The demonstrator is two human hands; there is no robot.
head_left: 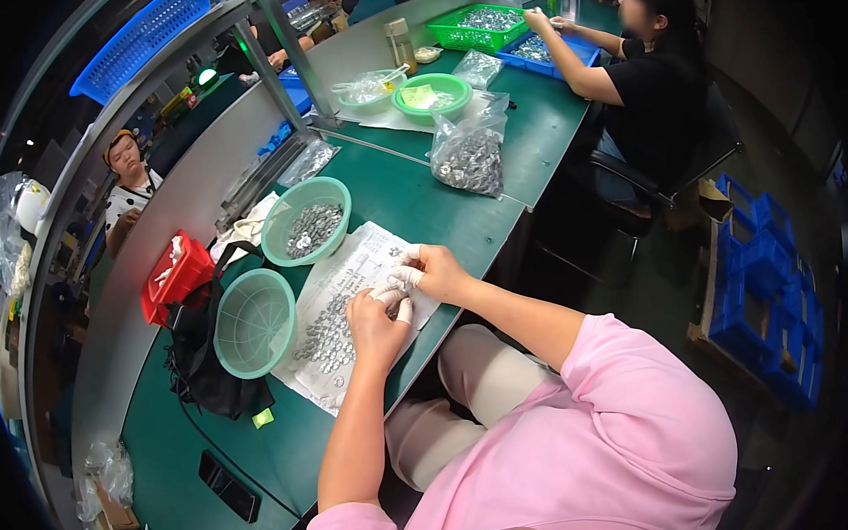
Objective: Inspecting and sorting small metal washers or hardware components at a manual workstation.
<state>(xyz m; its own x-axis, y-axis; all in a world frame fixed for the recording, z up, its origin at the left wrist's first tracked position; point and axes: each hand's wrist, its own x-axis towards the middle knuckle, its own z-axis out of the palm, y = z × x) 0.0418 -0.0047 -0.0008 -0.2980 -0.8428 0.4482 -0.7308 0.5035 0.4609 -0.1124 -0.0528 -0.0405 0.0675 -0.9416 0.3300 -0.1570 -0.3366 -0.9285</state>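
White finger cots cover several fingertips of my left hand (379,321) and my right hand (435,273). Both hands are closed and close together over a white cloth or paper sheet (373,246) on the bench. Whatever their fingertips pinch is too small or hidden to make out. Small silver metal parts (324,336) lie spread on the sheet, mostly beside my left hand. Beyond the sheet, a pale green bowl (274,224) holds a heap of similar grey parts (315,229). Nearer to me stands a green mesh-patterned basket (254,324) with nothing visible in it.
A black bag (201,374) and a red bin (183,273) sit left of the baskets. A phone (229,485) lies on the green bench (296,447). Farther off are a plastic bag of parts (470,159), a bright green basin (433,96) and a co-worker (654,105).
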